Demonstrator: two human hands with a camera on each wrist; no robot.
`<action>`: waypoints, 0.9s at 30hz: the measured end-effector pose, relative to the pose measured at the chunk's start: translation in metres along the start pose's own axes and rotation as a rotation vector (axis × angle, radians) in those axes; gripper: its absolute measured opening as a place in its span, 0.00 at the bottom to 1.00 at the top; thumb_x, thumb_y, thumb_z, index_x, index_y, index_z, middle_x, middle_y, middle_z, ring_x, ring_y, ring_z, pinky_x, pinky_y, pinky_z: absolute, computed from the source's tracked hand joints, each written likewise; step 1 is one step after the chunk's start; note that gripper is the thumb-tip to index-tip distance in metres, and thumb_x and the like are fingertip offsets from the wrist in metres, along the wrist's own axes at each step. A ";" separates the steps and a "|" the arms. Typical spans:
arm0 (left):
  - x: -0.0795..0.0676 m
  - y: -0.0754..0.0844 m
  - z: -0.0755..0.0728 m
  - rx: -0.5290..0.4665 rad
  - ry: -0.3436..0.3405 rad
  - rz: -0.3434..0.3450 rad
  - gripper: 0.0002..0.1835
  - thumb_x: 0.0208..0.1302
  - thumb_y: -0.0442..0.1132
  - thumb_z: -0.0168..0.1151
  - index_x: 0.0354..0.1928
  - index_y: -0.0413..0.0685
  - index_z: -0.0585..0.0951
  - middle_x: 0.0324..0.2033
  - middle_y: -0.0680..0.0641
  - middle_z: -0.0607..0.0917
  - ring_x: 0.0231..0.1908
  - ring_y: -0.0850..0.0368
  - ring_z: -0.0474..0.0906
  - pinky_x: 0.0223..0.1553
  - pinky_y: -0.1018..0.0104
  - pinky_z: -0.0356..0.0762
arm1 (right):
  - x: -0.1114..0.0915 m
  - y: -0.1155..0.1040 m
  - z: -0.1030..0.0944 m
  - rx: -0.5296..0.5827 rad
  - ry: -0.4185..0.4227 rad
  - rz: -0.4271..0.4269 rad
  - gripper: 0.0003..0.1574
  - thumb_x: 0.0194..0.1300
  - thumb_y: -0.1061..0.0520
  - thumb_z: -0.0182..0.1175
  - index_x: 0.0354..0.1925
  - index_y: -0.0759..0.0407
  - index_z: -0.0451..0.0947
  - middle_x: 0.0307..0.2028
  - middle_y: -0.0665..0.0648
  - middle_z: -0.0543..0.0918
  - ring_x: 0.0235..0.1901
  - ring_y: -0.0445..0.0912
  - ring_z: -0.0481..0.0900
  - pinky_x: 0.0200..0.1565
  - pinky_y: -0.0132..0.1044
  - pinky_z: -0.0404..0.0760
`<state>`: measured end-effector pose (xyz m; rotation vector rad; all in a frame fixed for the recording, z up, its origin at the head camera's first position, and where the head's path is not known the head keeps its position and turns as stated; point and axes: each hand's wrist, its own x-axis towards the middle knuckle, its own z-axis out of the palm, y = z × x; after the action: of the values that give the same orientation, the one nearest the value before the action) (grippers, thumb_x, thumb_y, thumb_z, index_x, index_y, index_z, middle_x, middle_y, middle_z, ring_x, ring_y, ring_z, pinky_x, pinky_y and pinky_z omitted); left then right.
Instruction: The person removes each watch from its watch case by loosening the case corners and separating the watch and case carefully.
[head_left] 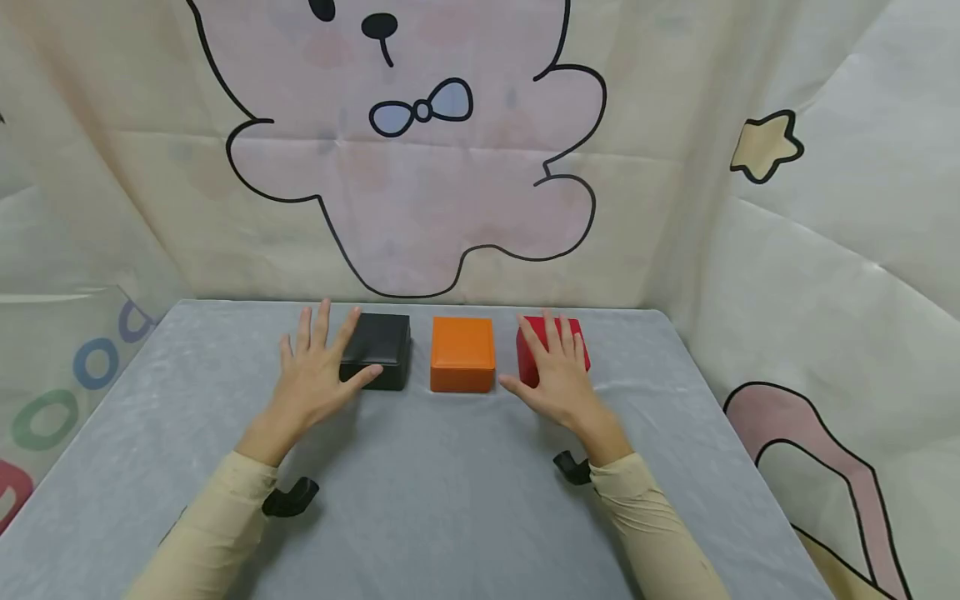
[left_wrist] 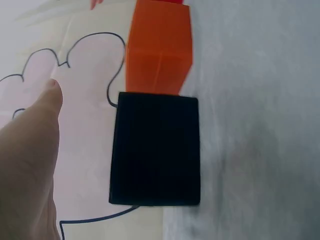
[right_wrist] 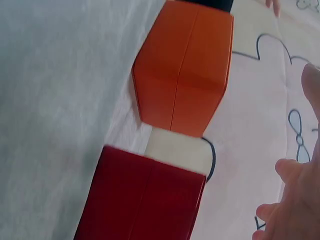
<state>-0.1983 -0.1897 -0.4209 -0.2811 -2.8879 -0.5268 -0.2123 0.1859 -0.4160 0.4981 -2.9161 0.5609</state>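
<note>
1. Head: on one velvety grey cloth (head_left: 450, 492), we count three smooth boxes: black box (head_left: 387, 340), orange box (head_left: 462, 354), red box (head_left: 527, 365); left hand (head_left: 311, 379) and right hand (head_left: 562, 383) spread near the outer two.
2. Left wrist: the black box looks flat, rectangular.
3. Right wrist: fine seams (right_wrist: 181, 75) cross two boxes.

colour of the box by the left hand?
Black. The box shows best in the left wrist view, where nothing covers it.

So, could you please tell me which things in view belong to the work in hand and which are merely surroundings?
Likely part of the work:
black box, by the left hand
orange box, in the middle
red box, by the right hand

Merely surroundings:
grey table cover
printed backdrop
</note>
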 end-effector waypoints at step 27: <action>0.037 -0.056 0.005 -0.385 -0.317 0.078 0.64 0.54 0.56 0.77 0.82 0.66 0.41 0.80 0.34 0.37 0.77 0.23 0.35 0.64 0.16 0.45 | -0.008 -0.074 0.056 0.317 0.071 -0.277 0.42 0.65 0.48 0.68 0.73 0.54 0.67 0.71 0.62 0.70 0.71 0.57 0.66 0.66 0.63 0.69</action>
<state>-0.2474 -0.2337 -0.4361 -0.5787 -3.0327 -1.1168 -0.1829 0.1021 -0.4445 0.8813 -2.6356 0.9784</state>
